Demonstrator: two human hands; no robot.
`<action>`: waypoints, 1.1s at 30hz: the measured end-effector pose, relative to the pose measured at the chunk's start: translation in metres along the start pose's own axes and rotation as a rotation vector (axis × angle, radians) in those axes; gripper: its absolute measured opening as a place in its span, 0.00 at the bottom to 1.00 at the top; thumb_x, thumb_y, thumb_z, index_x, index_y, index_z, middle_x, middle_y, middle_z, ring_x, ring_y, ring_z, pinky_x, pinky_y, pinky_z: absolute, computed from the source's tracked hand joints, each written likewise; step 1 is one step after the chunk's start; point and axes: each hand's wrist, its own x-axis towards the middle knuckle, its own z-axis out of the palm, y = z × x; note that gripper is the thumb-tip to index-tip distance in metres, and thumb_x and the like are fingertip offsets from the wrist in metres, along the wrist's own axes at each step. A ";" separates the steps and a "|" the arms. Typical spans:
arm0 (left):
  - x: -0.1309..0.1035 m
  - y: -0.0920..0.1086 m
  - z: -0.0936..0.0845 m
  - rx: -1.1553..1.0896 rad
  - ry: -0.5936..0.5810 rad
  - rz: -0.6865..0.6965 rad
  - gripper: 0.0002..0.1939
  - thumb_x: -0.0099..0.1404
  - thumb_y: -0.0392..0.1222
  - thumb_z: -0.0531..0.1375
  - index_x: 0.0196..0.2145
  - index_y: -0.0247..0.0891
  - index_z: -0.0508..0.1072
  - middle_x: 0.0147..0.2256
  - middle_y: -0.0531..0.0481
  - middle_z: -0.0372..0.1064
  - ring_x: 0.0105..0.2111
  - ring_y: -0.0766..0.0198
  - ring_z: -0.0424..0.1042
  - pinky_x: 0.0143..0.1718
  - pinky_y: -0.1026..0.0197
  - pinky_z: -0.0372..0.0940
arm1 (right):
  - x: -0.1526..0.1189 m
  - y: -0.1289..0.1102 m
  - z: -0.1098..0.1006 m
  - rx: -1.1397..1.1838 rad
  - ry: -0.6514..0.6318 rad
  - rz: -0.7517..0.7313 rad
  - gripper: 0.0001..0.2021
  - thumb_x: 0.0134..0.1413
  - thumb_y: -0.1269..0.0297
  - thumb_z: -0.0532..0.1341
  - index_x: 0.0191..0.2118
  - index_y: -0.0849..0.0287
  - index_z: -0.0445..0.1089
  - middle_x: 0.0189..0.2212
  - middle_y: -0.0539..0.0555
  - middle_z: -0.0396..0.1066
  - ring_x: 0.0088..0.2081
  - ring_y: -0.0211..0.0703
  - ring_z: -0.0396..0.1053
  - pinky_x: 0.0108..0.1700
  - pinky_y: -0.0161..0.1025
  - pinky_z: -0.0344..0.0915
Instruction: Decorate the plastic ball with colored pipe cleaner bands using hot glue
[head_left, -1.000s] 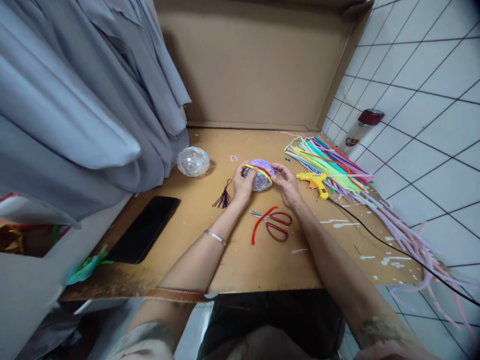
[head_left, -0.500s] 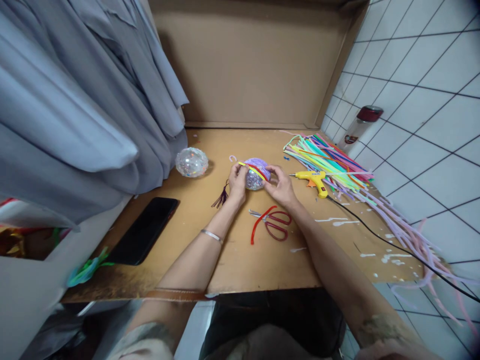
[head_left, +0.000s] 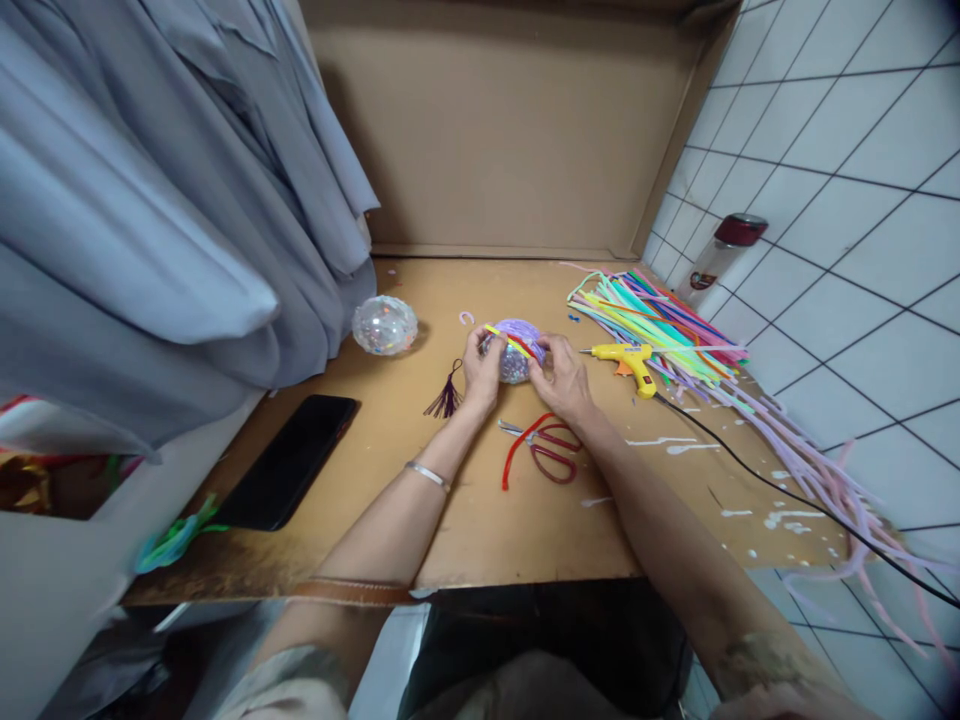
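Between my two hands is a clear ball (head_left: 515, 368) whose far side is covered in purple pipe cleaner. A yellow pipe cleaner (head_left: 519, 346) and a red one cross its front. My left hand (head_left: 482, 370) pinches the left side, at the yellow end. My right hand (head_left: 562, 375) grips the right side with thumb and fingers. Just left of my left hand lies a dark tassel (head_left: 448, 392), with a small pink hook-shaped piece (head_left: 466, 318) beyond it. Nearer me are red-handled scissors (head_left: 553, 462) and a curved red pipe cleaner (head_left: 512, 457).
A yellow glue gun (head_left: 626, 358) with a black cord lies right, before a pile of coloured pipe cleaners (head_left: 645, 320). A lidded bottle (head_left: 716, 260) stands by the tiled wall. Another clear ball (head_left: 385, 325) and a black phone (head_left: 289, 460) are left, near a grey curtain (head_left: 187, 220).
Both hands and the ball have shifted slightly to the right. The tassel beside my left hand shows more fully now. The other things lie as before.
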 end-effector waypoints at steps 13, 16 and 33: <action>-0.005 -0.001 -0.002 0.136 0.012 0.060 0.17 0.60 0.49 0.63 0.45 0.41 0.70 0.45 0.48 0.73 0.48 0.59 0.72 0.53 0.57 0.66 | -0.004 -0.006 0.001 -0.465 -0.007 -0.206 0.13 0.66 0.61 0.51 0.49 0.60 0.67 0.48 0.66 0.73 0.49 0.55 0.73 0.49 0.49 0.72; -0.006 -0.001 -0.002 0.185 0.019 0.071 0.16 0.62 0.48 0.63 0.46 0.41 0.70 0.46 0.48 0.73 0.49 0.59 0.72 0.54 0.58 0.65 | -0.004 -0.006 0.001 -0.503 0.011 -0.223 0.12 0.67 0.63 0.51 0.48 0.60 0.67 0.47 0.65 0.74 0.47 0.54 0.74 0.47 0.47 0.72; -0.013 0.004 0.002 0.271 0.032 0.081 0.16 0.62 0.46 0.61 0.47 0.42 0.69 0.48 0.47 0.72 0.50 0.58 0.72 0.56 0.56 0.65 | -0.005 0.000 0.005 -0.526 0.011 -0.198 0.12 0.68 0.65 0.49 0.48 0.59 0.67 0.47 0.65 0.74 0.48 0.52 0.73 0.48 0.47 0.73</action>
